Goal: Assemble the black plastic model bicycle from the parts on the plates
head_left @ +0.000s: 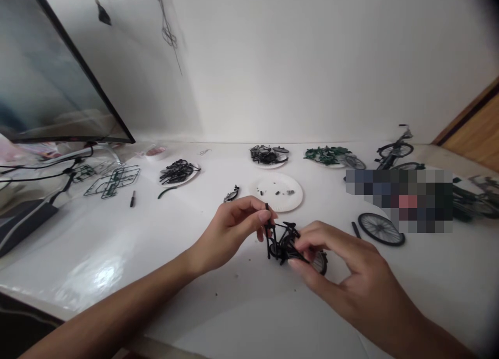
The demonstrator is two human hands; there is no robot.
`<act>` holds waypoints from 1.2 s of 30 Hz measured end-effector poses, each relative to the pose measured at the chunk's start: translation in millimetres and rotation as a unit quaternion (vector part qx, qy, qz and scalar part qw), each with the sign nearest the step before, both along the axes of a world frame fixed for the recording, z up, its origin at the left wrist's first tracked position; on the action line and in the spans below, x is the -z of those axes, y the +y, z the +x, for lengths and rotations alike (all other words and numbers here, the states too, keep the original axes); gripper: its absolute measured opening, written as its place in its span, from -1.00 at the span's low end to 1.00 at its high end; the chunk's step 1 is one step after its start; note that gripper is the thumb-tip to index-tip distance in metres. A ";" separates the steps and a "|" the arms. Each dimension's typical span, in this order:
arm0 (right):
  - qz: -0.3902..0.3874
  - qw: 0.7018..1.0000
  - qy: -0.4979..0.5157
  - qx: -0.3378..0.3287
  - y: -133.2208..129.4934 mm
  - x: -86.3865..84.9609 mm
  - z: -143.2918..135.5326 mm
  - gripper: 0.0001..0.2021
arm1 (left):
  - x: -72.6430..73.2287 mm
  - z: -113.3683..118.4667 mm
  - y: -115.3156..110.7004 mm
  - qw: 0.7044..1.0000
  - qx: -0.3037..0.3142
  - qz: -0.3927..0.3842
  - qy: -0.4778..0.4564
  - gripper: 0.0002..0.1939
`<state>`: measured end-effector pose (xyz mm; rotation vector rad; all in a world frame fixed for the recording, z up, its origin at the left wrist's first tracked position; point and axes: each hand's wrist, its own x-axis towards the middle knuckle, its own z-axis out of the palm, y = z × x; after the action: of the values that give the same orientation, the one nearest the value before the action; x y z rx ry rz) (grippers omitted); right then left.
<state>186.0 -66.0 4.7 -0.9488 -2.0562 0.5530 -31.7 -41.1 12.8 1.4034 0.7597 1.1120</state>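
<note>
Between my hands is a small black model bicycle frame (277, 251), held just over the white table, with a wheel (320, 263) at its rear end. My left hand (238, 225) pinches the upright front tube of the frame with thumb and fingertips. Around the rear part of the frame, my right hand (338, 260) is closed, its fingers partly hiding that part. A loose spoked wheel (381, 229) and a short black strip (355, 230) lie beyond my right hand. Past my left hand is a small curved black part (233, 193).
A paper plate (294, 203) holds several tiny parts. Farther back are plates of black parts (179, 171), more black parts (267, 155) and green parts (327, 155). An assembled model bicycle (395, 148) stands right. Left are green sprues (113, 182), a screwdriver (133, 199) and a monitor (50, 73).
</note>
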 end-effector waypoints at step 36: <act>-0.048 0.991 -0.064 0.103 28.2 5.8 13.2 -0.86 | 9.0 -59.6 44.1 0.819 -0.177 0.215 0.501 -0.80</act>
<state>199.2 -37.9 -1.1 -1.2675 -2.0259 0.4954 -91.4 3.0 3.8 2.3504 1.6389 0.7663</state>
